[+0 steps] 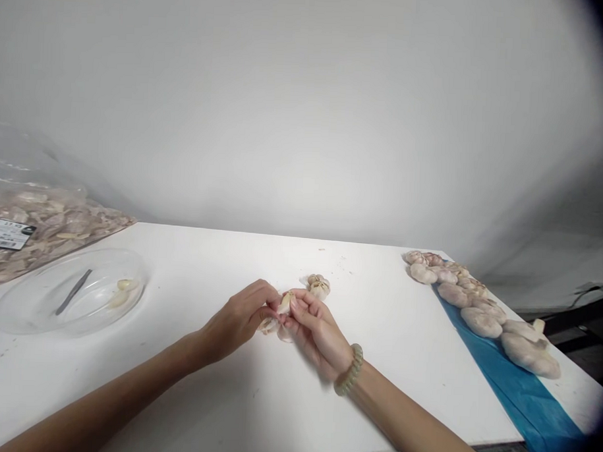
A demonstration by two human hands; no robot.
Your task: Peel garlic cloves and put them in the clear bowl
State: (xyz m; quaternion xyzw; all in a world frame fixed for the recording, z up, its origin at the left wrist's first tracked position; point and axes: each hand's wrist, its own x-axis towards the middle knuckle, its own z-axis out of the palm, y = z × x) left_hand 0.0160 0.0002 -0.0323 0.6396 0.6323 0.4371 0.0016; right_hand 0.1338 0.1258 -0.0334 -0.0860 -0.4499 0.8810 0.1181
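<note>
My right hand [322,332], with a beaded bracelet at its wrist, pinches a garlic clove [285,302] between thumb and fingers over the middle of the table. From the other side my left hand [242,313] has its thumb and fingertips pressed together on the lower edge of that clove, at its papery skin. The clove's upper part shows pale yellow. Under and beside the fingertips lie pieces of garlic skin [267,326], partly hidden by the hands. A partly broken garlic bulb [320,286] sits just beyond my right hand.
At left, a clear plastic dish [11,313] holds a thin dark metal tool [74,292] and peeled cloves [125,285]. Behind it stands a clear bag [69,221] of garlic skins with a label. Several whole bulbs [481,321] line a blue sheet [523,405] at the table's right edge.
</note>
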